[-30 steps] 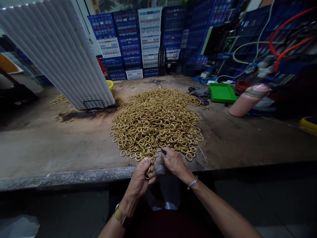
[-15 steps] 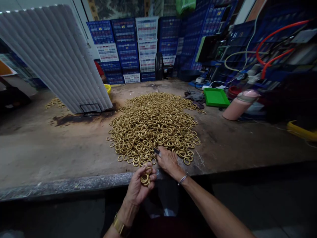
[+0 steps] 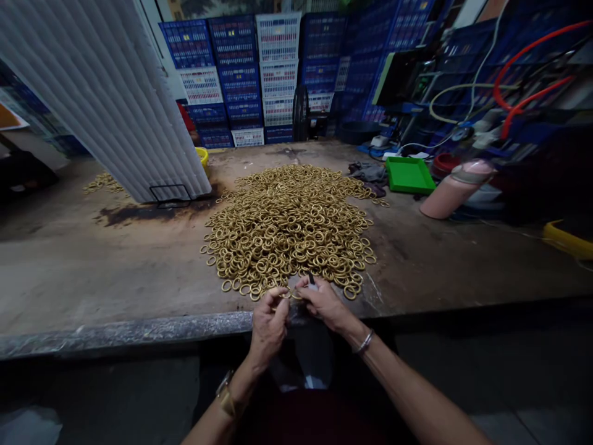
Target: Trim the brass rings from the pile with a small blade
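A wide heap of brass-coloured rings [image 3: 287,228] lies on the worktable [image 3: 139,272]. At its near edge my left hand [image 3: 269,326] is closed, thumb and fingers pinched on a ring; its palm is turned away, so anything deeper inside is hidden. Just to the right, my right hand [image 3: 325,304] is also closed, with a brass ring [image 3: 295,295] at its fingertips. A small dark piece with a grey part [image 3: 311,279] sticks up at its fingers; its kind is unclear. The two sets of fingertips nearly meet.
A tall grey corrugated panel [image 3: 139,111] leans in a wire stand at left. To the right are a green tray [image 3: 410,175], a pink bottle [image 3: 456,188] and dark cloth [image 3: 368,173]. Stacked crates [image 3: 238,80] stand behind the table, whose front edge [image 3: 139,332] is near me.
My left hand has turned over from palm up with several rings showing to a pinch. My right hand has drawn back from the heap and now holds a ring beside the left fingertips.
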A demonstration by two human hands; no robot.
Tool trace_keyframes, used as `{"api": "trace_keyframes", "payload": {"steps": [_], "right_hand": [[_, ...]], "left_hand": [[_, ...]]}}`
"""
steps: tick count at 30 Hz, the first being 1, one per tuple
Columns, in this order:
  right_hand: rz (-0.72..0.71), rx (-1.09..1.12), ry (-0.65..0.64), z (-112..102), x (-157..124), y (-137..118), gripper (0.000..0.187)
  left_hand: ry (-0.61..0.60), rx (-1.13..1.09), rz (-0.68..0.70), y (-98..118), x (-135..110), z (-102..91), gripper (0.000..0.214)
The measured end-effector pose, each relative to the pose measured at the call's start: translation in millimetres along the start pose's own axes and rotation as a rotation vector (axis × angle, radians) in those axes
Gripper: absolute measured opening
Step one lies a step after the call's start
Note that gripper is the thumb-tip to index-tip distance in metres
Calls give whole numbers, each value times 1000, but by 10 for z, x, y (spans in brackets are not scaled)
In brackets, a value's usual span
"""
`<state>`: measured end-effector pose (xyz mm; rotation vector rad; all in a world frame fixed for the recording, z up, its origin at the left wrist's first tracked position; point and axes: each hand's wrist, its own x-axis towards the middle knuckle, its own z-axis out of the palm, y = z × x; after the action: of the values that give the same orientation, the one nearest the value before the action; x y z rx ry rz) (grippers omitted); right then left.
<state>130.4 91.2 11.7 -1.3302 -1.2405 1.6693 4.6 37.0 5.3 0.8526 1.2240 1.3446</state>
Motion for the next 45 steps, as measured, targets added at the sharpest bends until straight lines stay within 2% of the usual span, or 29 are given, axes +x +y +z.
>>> {"api": "trace_keyframes", "payload": {"steps": [4, 8, 12, 17, 24, 26, 29, 33, 38, 45], "right_hand": [[74, 135, -77, 21, -68, 5, 18], [52, 147, -94, 41, -63, 57, 25], [-59, 1, -39, 64, -58, 85, 28], [-105, -136, 22, 76, -36, 92, 23], [-72, -83, -38, 72, -37, 68, 24], [-117, -171, 43, 53, -22, 88, 21], [-300, -427, 133, 22, -13, 152, 18], [-495, -738, -21, 17, -59, 225, 13], [-484, -884, -39, 40, -95, 222, 17], [-468, -921, -37, 54, -110, 187, 19]], "left_hand": [[-61, 131, 155, -18, -2, -4, 19], [-117, 206, 197, -20, 7, -10, 14], [-104, 163, 55, -31, 16, -9, 17], [-147, 88, -158, -12, 19, -18, 29], [-211, -117, -230, 30, -24, -27, 29], [-198, -158, -234, 30, -30, -26, 29], [-165, -168, -238, 36, -27, -22, 31], [-140, -133, -207, 46, -15, -15, 33], [-119, -78, -181, 30, -11, -28, 35], [-118, -33, -176, -13, 6, -57, 34]]}}
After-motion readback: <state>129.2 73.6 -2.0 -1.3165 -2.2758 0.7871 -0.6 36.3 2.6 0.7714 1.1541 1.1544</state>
